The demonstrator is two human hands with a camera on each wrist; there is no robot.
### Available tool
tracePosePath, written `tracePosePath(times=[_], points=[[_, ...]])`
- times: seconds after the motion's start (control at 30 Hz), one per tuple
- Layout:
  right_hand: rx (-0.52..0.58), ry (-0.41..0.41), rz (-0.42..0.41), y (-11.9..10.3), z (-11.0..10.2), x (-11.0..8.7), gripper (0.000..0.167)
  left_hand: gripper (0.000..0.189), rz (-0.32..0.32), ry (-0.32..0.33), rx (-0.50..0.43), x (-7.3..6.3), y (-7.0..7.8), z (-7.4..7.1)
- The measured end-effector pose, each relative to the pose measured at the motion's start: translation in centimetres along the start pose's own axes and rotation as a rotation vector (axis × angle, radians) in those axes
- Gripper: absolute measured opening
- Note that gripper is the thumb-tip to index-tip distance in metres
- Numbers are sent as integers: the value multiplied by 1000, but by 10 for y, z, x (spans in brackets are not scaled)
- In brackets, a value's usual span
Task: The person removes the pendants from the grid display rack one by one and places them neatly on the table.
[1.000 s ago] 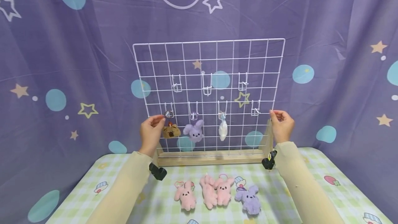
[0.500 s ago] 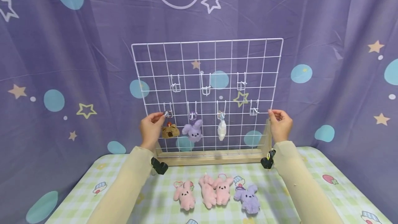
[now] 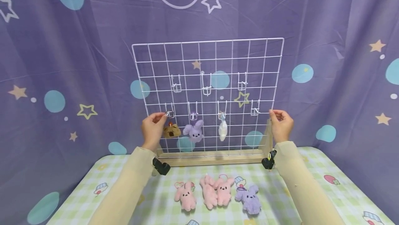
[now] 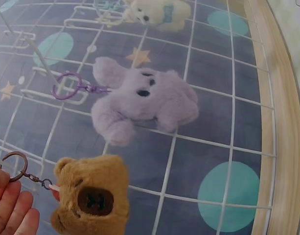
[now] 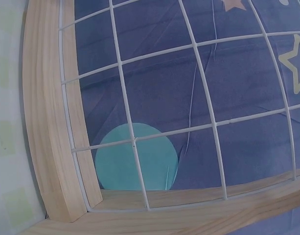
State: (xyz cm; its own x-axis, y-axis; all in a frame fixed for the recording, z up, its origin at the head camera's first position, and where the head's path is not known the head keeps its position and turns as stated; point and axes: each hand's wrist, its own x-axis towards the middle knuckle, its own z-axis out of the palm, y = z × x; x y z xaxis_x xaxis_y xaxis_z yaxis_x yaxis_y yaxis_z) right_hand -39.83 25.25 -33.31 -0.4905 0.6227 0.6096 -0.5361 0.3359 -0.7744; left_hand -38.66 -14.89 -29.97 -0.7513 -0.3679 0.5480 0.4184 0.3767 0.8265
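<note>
Brown plush (image 4: 95, 196): furry, dark muzzle, rounded ears, bronze-coloured ring (image 4: 25, 162) on short chain. Hangs below lower leftmost hook (image 3: 170, 114) of white wire grid (image 3: 207, 41); ring on hook or just against it, cannot tell. Left hand (image 3: 152, 130) pinches ring, partly hiding it. Right hand (image 3: 282, 125) pinches grid's right edge. Purple plush (image 4: 145, 95) just beside; three pink plushes (image 3: 188, 198) on surface (image 3: 78, 200).
</note>
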Motion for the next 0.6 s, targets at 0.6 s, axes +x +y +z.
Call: tracePosePath(times=[0.6], points=[[-6,-4,0,1,-1,1,21,19,-3,-7,-220,-20,17,-16]])
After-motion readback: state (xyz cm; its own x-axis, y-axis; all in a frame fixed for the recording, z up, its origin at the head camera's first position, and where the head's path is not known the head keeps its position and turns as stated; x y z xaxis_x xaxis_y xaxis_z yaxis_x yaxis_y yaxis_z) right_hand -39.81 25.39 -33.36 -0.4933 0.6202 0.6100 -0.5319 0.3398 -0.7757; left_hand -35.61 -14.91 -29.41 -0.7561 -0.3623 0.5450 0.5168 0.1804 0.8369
